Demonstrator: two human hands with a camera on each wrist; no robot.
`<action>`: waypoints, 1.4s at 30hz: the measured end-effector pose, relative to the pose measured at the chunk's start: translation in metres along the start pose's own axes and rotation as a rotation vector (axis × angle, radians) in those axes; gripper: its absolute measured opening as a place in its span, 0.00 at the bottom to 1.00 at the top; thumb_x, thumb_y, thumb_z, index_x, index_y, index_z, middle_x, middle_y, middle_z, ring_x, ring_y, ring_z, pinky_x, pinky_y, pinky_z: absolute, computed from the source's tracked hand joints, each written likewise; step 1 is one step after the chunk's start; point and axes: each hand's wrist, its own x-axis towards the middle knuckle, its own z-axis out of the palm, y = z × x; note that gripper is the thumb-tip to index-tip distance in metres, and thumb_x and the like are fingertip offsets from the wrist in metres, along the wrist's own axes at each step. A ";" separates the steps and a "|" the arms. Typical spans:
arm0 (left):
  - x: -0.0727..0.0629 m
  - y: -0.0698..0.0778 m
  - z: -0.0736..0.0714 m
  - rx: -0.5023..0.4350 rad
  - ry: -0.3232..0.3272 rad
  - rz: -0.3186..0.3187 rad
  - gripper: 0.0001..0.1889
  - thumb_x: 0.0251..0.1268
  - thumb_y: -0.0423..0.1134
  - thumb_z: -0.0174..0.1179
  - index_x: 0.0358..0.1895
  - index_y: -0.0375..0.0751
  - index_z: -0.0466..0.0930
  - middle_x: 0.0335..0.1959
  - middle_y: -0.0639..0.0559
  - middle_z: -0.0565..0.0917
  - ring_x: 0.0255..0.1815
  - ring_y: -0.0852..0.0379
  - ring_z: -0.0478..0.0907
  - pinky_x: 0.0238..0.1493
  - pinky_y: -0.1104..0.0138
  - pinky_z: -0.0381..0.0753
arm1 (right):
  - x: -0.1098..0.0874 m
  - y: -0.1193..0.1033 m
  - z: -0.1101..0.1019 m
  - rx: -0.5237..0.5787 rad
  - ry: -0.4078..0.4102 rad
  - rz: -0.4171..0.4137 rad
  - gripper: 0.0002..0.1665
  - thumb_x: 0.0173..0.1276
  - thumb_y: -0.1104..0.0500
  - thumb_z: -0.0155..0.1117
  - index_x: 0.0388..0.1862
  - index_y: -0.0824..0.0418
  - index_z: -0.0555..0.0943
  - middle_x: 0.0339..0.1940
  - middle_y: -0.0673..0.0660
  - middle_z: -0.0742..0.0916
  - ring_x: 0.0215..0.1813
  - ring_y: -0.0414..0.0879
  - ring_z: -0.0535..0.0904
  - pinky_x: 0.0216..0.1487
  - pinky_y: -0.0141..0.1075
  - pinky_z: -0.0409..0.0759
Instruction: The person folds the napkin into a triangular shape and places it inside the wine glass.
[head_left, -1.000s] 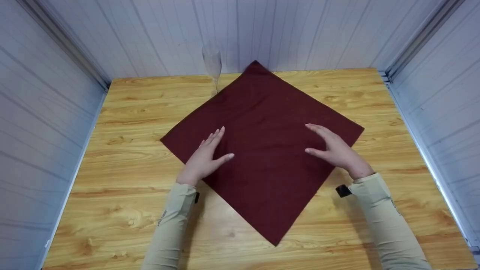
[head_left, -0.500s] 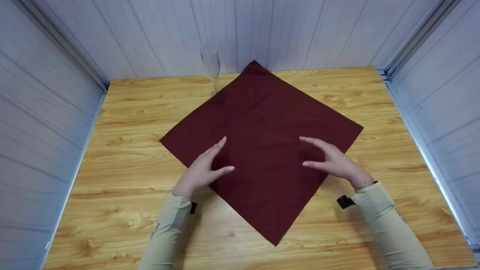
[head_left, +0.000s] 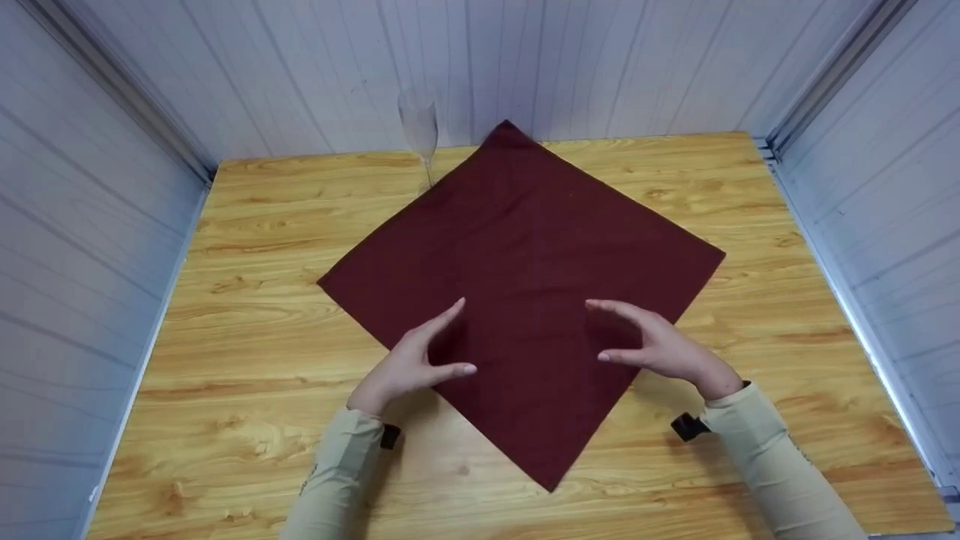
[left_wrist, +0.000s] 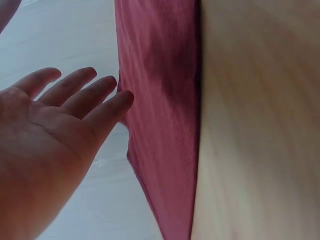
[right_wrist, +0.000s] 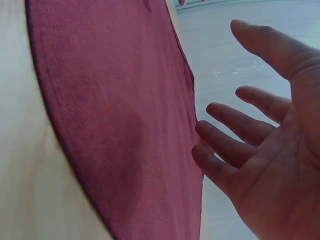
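Note:
A dark red cloth napkin (head_left: pixel 532 247) lies spread flat as a diamond, one corner toward the person and the far corner rising a little against the back wall. Over its left near edge hovers my left hand (head_left: pixel 412 360), fingers extended and thumb apart. My right hand (head_left: pixel 660 345) hovers over the right near edge, its thumb and fingers spread in a wide curve. Both palms face each other and hold nothing. In the left wrist view the loose fingers (left_wrist: pixel 102 95) show above the cloth; the right wrist view likewise shows relaxed fingers (right_wrist: pixel 235 130) clear of it.
A clear champagne flute (head_left: pixel 418 124) stands at the back, just beyond the napkin's upper left edge, its base partly hidden. The wood-grain table (head_left: pixel 247 360) is bounded by pale panel walls (head_left: pixel 337 67) at the back and sides.
Both hands have drawn back toward the person and moved slightly closer together above the cloth. The napkin and flute stay in place, apart from a slight shift of the view.

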 end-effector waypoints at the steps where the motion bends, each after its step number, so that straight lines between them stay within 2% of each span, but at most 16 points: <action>1: -0.001 0.000 0.002 -0.010 -0.006 0.004 0.48 0.54 0.56 0.68 0.75 0.62 0.49 0.74 0.59 0.55 0.73 0.62 0.51 0.71 0.62 0.52 | -0.001 0.001 0.002 0.004 -0.003 0.001 0.41 0.61 0.55 0.71 0.72 0.54 0.65 0.70 0.52 0.70 0.71 0.44 0.60 0.68 0.39 0.59; 7: -0.005 -0.003 0.013 -0.099 -0.051 0.023 0.48 0.54 0.52 0.70 0.75 0.58 0.50 0.74 0.50 0.58 0.73 0.60 0.52 0.71 0.61 0.53 | -0.010 0.003 0.015 0.014 -0.036 -0.001 0.42 0.58 0.56 0.73 0.71 0.56 0.66 0.69 0.52 0.72 0.70 0.45 0.62 0.66 0.30 0.59; 11: -0.007 -0.004 0.019 -0.176 -0.085 0.020 0.47 0.53 0.50 0.71 0.75 0.56 0.52 0.74 0.49 0.58 0.73 0.62 0.52 0.71 0.63 0.53 | -0.014 0.005 0.023 0.024 -0.061 -0.015 0.43 0.57 0.58 0.74 0.70 0.59 0.66 0.68 0.57 0.73 0.70 0.46 0.63 0.67 0.33 0.60; 16: -0.010 -0.004 0.022 -0.233 -0.106 0.034 0.46 0.53 0.46 0.72 0.74 0.51 0.55 0.74 0.49 0.58 0.73 0.61 0.53 0.70 0.65 0.53 | -0.018 0.005 0.030 0.068 -0.093 -0.005 0.43 0.56 0.59 0.75 0.70 0.59 0.67 0.68 0.54 0.72 0.69 0.47 0.63 0.67 0.38 0.62; 21: -0.010 -0.002 0.027 -0.290 -0.131 0.063 0.45 0.53 0.41 0.72 0.74 0.45 0.56 0.73 0.47 0.60 0.73 0.55 0.55 0.70 0.63 0.55 | -0.022 0.004 0.041 0.132 -0.118 -0.008 0.43 0.56 0.61 0.74 0.70 0.57 0.67 0.67 0.54 0.73 0.69 0.50 0.64 0.65 0.47 0.65; 25: -0.009 0.001 0.035 -0.310 -0.180 0.094 0.45 0.52 0.39 0.72 0.73 0.38 0.57 0.72 0.45 0.62 0.72 0.52 0.58 0.70 0.59 0.56 | -0.024 0.004 0.051 0.154 -0.142 -0.010 0.43 0.56 0.62 0.75 0.69 0.57 0.67 0.66 0.54 0.74 0.68 0.50 0.66 0.65 0.46 0.65; 33: -0.010 0.003 0.052 -0.327 -0.265 0.054 0.45 0.50 0.35 0.73 0.72 0.40 0.59 0.70 0.45 0.66 0.69 0.50 0.63 0.67 0.57 0.62 | -0.028 0.007 0.063 0.118 -0.135 -0.072 0.43 0.53 0.64 0.76 0.68 0.62 0.68 0.62 0.57 0.77 0.64 0.52 0.70 0.62 0.45 0.68; 42: -0.008 0.004 0.055 -0.330 -0.301 0.031 0.44 0.48 0.34 0.74 0.72 0.41 0.61 0.66 0.46 0.71 0.66 0.50 0.67 0.65 0.59 0.65 | -0.029 0.011 0.063 0.004 -0.147 -0.007 0.44 0.51 0.63 0.78 0.68 0.54 0.70 0.62 0.47 0.76 0.63 0.45 0.67 0.63 0.40 0.66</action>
